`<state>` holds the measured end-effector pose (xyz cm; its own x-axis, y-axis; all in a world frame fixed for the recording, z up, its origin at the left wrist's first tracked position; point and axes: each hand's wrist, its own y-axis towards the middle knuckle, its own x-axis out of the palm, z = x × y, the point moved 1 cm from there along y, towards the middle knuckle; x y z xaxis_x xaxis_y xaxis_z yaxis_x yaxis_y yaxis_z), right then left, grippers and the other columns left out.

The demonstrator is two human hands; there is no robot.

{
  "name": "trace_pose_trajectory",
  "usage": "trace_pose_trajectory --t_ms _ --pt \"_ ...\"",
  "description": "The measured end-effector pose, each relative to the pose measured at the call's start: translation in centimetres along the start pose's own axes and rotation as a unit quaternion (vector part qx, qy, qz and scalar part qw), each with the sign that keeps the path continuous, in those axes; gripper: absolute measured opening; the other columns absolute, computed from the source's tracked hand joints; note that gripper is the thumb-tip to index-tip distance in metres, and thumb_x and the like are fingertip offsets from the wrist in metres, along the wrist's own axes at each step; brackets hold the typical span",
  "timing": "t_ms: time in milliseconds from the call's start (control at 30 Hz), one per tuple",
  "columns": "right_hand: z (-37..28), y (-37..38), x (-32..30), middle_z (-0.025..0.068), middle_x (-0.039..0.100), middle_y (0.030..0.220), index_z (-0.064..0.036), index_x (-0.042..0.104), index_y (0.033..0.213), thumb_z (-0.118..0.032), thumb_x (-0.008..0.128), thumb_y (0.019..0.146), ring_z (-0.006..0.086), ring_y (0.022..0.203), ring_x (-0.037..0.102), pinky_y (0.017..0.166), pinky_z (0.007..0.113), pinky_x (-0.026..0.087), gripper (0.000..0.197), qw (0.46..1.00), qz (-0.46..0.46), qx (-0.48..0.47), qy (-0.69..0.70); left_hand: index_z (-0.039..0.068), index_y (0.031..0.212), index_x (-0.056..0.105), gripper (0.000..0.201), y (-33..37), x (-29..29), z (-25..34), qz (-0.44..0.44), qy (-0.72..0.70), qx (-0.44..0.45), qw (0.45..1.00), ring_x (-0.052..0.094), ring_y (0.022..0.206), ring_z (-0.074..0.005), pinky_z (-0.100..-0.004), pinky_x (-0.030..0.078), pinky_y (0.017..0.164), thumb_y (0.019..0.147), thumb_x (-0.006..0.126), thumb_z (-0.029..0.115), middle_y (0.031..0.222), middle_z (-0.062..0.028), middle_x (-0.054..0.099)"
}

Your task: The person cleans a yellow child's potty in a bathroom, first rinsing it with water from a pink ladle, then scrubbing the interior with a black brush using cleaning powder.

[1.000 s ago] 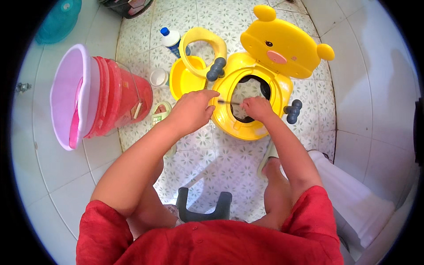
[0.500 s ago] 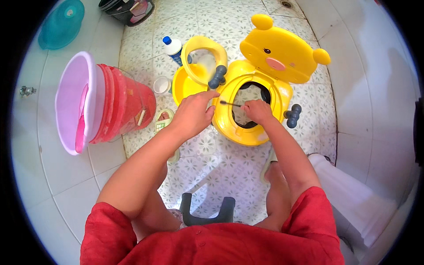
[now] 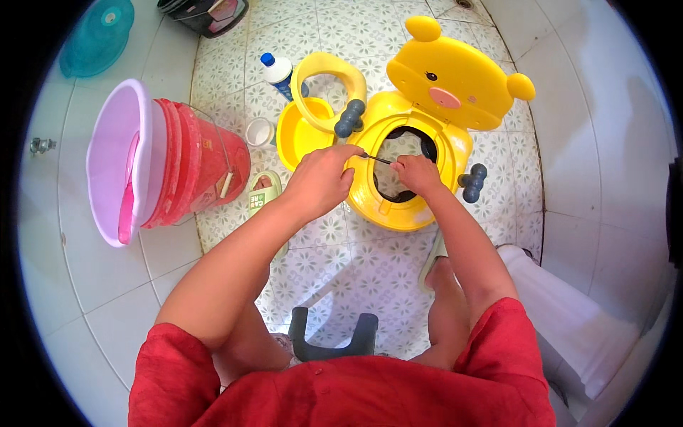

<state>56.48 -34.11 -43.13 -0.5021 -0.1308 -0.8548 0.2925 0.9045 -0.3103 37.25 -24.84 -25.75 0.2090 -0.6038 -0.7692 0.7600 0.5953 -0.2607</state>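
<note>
My right hand (image 3: 417, 174) is closed on the thin dark handle of a small brush (image 3: 379, 159), above the opening of a yellow potty seat (image 3: 388, 217). The brush points left, and its head meets the fingertips of my left hand (image 3: 324, 178) at the seat's left rim. My left thumb stands apart from the stretched index finger; the other fingers are mostly hidden. The potty's animal-shaped lid (image 3: 455, 78) is raised at the back. Dark grey knobbed handles stick out on both sides.
Left of the potty are a yellow bowl (image 3: 290, 135), a yellow ring seat (image 3: 309, 67), a white bottle with blue cap (image 3: 277, 70) and a small clear cup (image 3: 260, 132). A red bucket (image 3: 206, 160) with a lilac basin (image 3: 107, 164) stands further left. A dark stool (image 3: 334, 350) is below me.
The brush head has moved slightly away from me to my left fingertips. My left hand has shifted a little right to meet it; my right hand has moved slightly away from me.
</note>
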Motion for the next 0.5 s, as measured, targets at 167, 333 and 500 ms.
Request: trace_pose_trajectory --t_ms 167,333,500 --pt "0.8 -2.8 1.0 0.0133 0.066 0.087 -0.0135 0.069 0.086 -0.037 0.052 0.085 0.0336 0.084 0.063 0.074 0.047 0.049 0.029 0.982 -0.156 -0.108 0.001 0.007 0.119 0.057 0.035 -0.3 -0.4 0.0 -0.005 -0.002 -0.029 1.000 0.059 0.104 -0.0326 -0.0386 0.046 0.090 0.083 0.055 0.010 0.113 -0.0163 0.062" --pt "-0.3 -2.1 0.5 0.0157 0.066 0.087 -0.0121 0.069 0.086 -0.038 0.052 0.086 0.0345 0.084 0.062 0.075 0.047 0.048 0.030 0.994 -0.093 -0.062 -0.001 0.007 0.118 0.057 0.035 -0.1 -0.2 0.0 -0.009 0.011 -0.027 1.000 0.059 0.104 -0.0320 -0.0385 0.046 0.090 0.083 0.055 0.010 0.113 -0.0161 0.062" --pt "-1.0 0.2 -0.7 0.0183 0.066 0.088 -0.0106 0.067 0.086 -0.038 0.050 0.088 0.0368 0.085 0.062 0.075 0.048 0.048 0.032 0.998 -0.023 -0.050 0.031 0.006 0.117 0.058 0.034 0.1 0.0 -0.2 0.011 0.000 -0.002 1.000 0.060 0.103 -0.0317 -0.0380 0.047 0.089 0.083 0.056 0.009 0.112 -0.0159 0.062"
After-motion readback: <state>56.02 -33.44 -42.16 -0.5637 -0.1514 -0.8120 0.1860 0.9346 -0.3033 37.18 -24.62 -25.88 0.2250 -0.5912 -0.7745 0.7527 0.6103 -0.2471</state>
